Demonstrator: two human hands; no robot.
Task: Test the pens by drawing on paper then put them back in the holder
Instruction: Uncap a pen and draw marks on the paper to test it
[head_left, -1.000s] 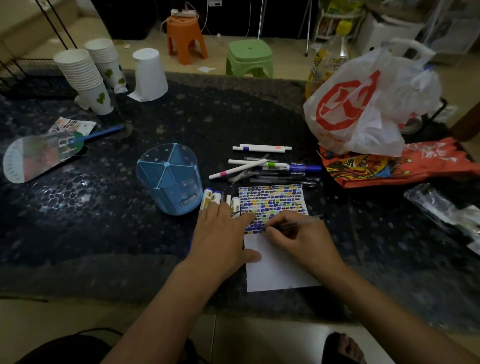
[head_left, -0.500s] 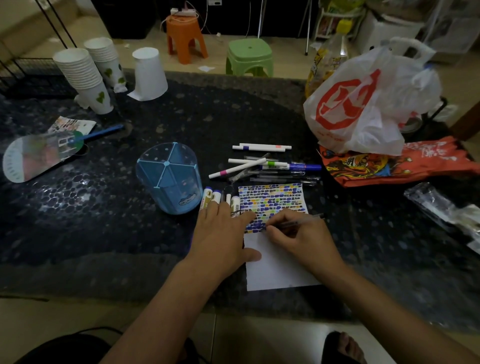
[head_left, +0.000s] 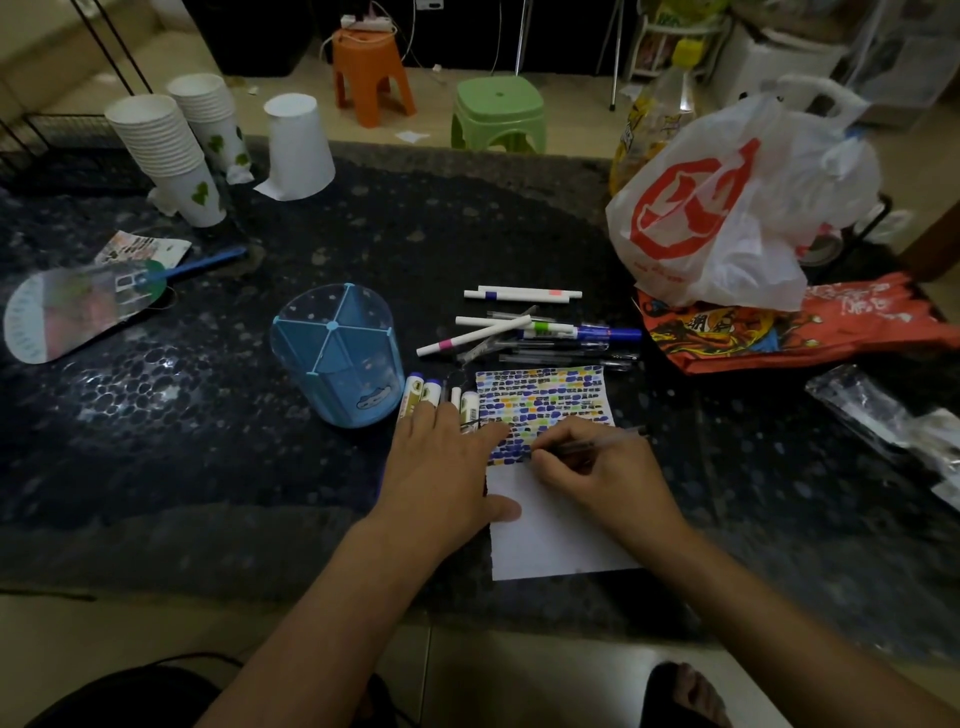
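A white sheet of paper (head_left: 550, 540) lies on the dark table, its upper half filled with rows of coloured marks. My right hand (head_left: 602, 480) grips a dark clear-bodied pen (head_left: 608, 440), tip down on the lowest row of marks. My left hand (head_left: 441, 467) lies flat, fingers straight, pressing the paper's left edge and covering the lower ends of several white markers (head_left: 423, 392). The blue divided pen holder (head_left: 337, 353) stands empty just left of them. A loose pile of pens (head_left: 530, 332) lies above the paper.
A white and red plastic bag (head_left: 727, 208) and an orange packet (head_left: 789, 327) sit at the right. Stacked paper cups (head_left: 166, 150) and a hand fan (head_left: 72, 306) are at the left. A clear wrapper (head_left: 893, 415) lies at the far right. Stools stand beyond the table.
My right hand has shifted the pen slightly along the lowest row of marks. My left hand stays in place on the paper.
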